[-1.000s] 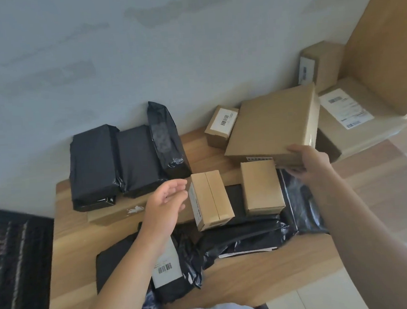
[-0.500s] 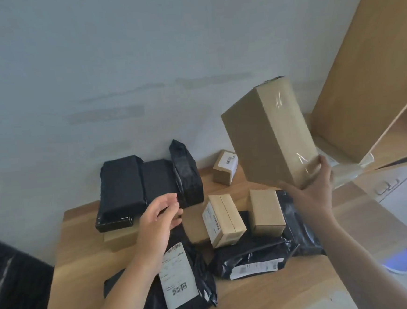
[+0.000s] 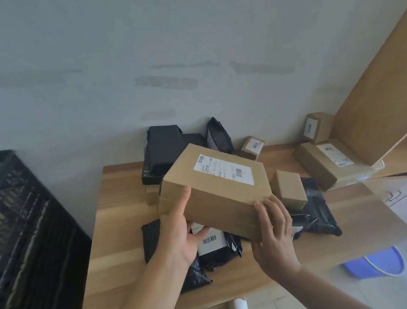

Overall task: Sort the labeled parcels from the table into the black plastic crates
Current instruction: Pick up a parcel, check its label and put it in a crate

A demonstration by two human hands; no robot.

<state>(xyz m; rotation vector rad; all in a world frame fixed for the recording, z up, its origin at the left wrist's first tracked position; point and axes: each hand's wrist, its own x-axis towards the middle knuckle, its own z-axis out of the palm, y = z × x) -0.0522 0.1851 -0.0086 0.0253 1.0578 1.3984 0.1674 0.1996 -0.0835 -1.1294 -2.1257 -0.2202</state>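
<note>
My left hand (image 3: 179, 231) holds the lower left end of the big cardboard parcel (image 3: 215, 190), with the thumb lying up on its near side face and the fingers under it. My right hand (image 3: 274, 231) grips the lower right corner, fingers curled over the edge. The parcel is lifted above the desk (image 3: 119, 209), in the middle of the frame, and its white label (image 3: 223, 170) faces up toward me. Its long axis runs from the upper left to the lower right of the frame. The black crate (image 3: 21, 229) stands at the left edge of the frame, beside the desk and apart from it, so it lies to the left of both hands, and the left hand is the nearer one. I judge that the next move goes leftward, with the parcel's left end leading. Under the parcel lie black mailer bags (image 3: 214, 248) and small boxes (image 3: 289, 189), not yet sorted.
</note>
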